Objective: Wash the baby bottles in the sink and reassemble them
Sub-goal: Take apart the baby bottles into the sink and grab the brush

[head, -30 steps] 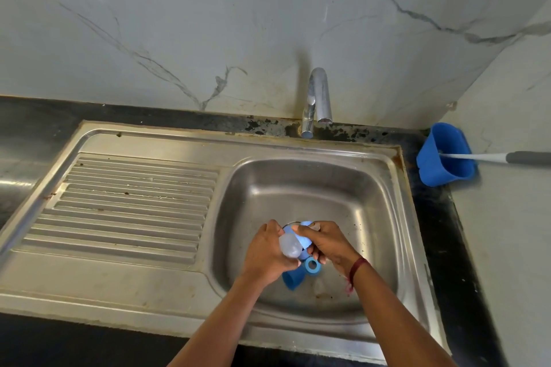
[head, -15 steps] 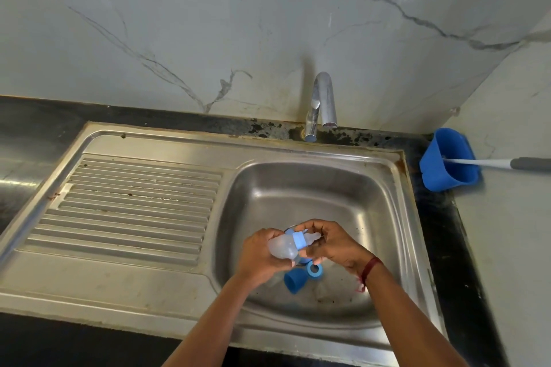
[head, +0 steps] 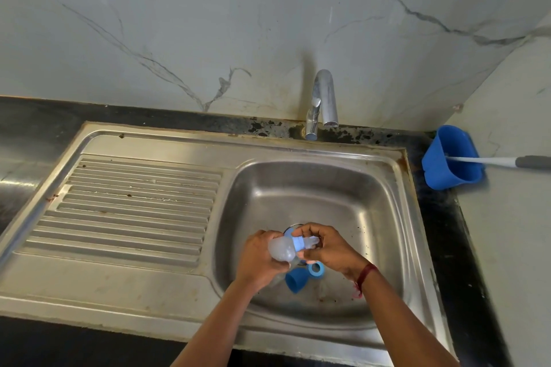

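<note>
Over the steel sink basin [head: 372,217] I hold a small clear baby bottle [head: 281,249] on its side. My left hand [head: 258,259] grips its rounded body. My right hand [head: 326,247] pinches the blue collar [head: 297,244] and clear teat at the bottle's neck. On the basin floor under my hands lie a blue cap [head: 295,280] and a blue ring [head: 316,269]. Part of the drain is hidden behind the bottle.
A chrome tap [head: 323,101] stands at the back rim, with no water running. A ribbed draining board [head: 134,205] lies to the left. A blue holder [head: 453,158] with a long-handled brush [head: 507,161] stands on the dark counter at the right.
The bottle has turned from nearly upright to lying sideways, and both hands have risen a little above the basin floor. My right hand now grips the collar end.
</note>
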Tool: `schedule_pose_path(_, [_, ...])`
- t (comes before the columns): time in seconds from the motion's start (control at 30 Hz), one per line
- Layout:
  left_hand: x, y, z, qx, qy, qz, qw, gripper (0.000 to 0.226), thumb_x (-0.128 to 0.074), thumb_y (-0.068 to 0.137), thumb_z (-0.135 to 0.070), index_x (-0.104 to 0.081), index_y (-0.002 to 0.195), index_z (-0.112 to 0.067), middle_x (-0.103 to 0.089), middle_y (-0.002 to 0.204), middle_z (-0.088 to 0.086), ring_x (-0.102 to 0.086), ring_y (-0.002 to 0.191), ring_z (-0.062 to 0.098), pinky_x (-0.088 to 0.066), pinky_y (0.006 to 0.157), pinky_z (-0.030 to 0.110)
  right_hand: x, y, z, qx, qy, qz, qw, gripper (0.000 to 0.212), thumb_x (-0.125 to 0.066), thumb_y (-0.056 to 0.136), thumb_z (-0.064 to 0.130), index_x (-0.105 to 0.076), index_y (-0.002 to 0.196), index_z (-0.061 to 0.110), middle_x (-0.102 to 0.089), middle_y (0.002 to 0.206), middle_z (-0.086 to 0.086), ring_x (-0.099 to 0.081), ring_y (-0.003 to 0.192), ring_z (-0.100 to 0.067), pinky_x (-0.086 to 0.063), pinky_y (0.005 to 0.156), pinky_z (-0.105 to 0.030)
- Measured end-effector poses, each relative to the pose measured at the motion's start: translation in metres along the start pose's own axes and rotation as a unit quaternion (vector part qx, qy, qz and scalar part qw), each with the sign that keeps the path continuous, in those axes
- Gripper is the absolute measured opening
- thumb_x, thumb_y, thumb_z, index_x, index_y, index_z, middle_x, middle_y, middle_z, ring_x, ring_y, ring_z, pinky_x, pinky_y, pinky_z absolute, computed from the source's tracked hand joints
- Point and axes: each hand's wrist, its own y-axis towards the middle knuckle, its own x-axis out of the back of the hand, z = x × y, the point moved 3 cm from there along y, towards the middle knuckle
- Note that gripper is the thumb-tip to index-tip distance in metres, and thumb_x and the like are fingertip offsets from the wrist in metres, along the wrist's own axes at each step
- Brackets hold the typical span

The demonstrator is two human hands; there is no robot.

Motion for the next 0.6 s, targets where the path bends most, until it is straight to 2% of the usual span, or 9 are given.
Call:
schedule_pose_path(0.07, [0.000,0.000,-0.001,0.003,-0.005,-0.003,1.000,0.052,-0.089,0.058,-0.020,-0.069,0.105,-0.018,-0.059,0.093,-0.009,-0.058,0.086,0.014,-0.048,0.075,0.025,0.002,0.000,0.000,-0.006,0.014,-0.016,1.000,0.040,-0.075,0.080,-0.002,-0.069,0.112,0.020,-0.065,0.114,-0.008,-0.066,0.094,-0.022,-0.060,0.083,-0.046])
schedule_pose_path(0.13, [0.000,0.000,-0.001,0.005,-0.003,-0.001,1.000,0.053,-0.089,0.057,-0.020,-0.069,0.107,-0.018,-0.060,0.096,-0.007,-0.059,0.089,0.016,-0.049,0.077,0.027,0.001,0.001,0.001,-0.049,0.041,-0.037,0.997,0.030,-0.073,0.088,0.020,-0.065,0.116,0.025,-0.063,0.113,-0.010,-0.069,0.087,-0.022,-0.059,0.078,-0.040])
schedule_pose_path(0.2, [-0.001,0.001,0.002,0.008,-0.002,0.000,1.000,0.056,-0.087,0.056,-0.022,-0.068,0.108,-0.020,-0.063,0.102,-0.004,-0.059,0.092,0.018,-0.049,0.079,0.028,-0.002,0.000,0.001,-0.100,0.017,-0.035,0.994,0.022,-0.062,0.093,0.043,-0.066,0.105,0.024,-0.066,0.100,-0.016,-0.070,0.077,-0.024,-0.057,0.072,-0.036])
schedule_pose_path(0.27, [-0.004,0.001,0.005,0.011,0.004,0.005,1.000,0.056,-0.086,0.056,-0.022,-0.068,0.108,-0.022,-0.061,0.105,-0.004,-0.057,0.095,0.017,-0.048,0.079,0.026,-0.004,0.001,-0.001,-0.123,-0.024,-0.023,0.992,0.035,-0.058,0.093,0.052,-0.065,0.092,0.018,-0.069,0.086,-0.015,-0.069,0.071,-0.025,-0.057,0.068,-0.034])
schedule_pose_path(0.37, [-0.007,0.001,0.009,0.014,0.011,0.009,1.000,0.053,-0.085,0.056,-0.022,-0.067,0.106,-0.023,-0.056,0.104,-0.008,-0.055,0.097,0.016,-0.045,0.079,0.024,-0.006,0.002,-0.005,-0.112,-0.028,-0.019,0.993,0.032,-0.066,0.091,0.045,-0.066,0.103,0.015,-0.072,0.086,-0.014,-0.070,0.071,-0.023,-0.060,0.071,-0.036])
schedule_pose_path(0.43, [-0.008,0.000,0.012,0.017,0.008,0.012,1.000,0.054,-0.086,0.056,-0.022,-0.067,0.107,-0.024,-0.052,0.103,-0.010,-0.054,0.097,0.015,-0.047,0.079,0.024,-0.006,0.002,-0.004,-0.093,-0.005,-0.021,0.995,0.026,-0.071,0.090,0.029,-0.066,0.111,0.015,-0.070,0.090,-0.013,-0.068,0.072,-0.021,-0.058,0.071,-0.035])
schedule_pose_path(0.5, [-0.010,0.000,0.015,0.020,0.007,0.016,1.000,0.056,-0.086,0.057,-0.021,-0.067,0.110,-0.024,-0.049,0.104,-0.009,-0.054,0.099,0.016,-0.048,0.081,0.024,-0.006,0.002,-0.006,-0.069,0.014,-0.023,0.997,0.028,-0.075,0.086,0.012,-0.067,0.113,0.014,-0.066,0.091,-0.014,-0.065,0.073,-0.018,-0.056,0.067,-0.032])
schedule_pose_path(0.6, [-0.010,0.001,0.022,0.033,0.025,0.017,0.999,0.059,-0.083,0.063,-0.020,-0.065,0.118,-0.023,-0.050,0.110,-0.002,-0.054,0.103,0.020,-0.045,0.085,0.022,0.000,0.002,-0.010,-0.023,-0.029,-0.049,0.998,0.034,-0.080,0.078,0.004,-0.070,0.108,0.017,-0.062,0.106,-0.016,-0.064,0.086,-0.018,-0.056,0.066,-0.026])
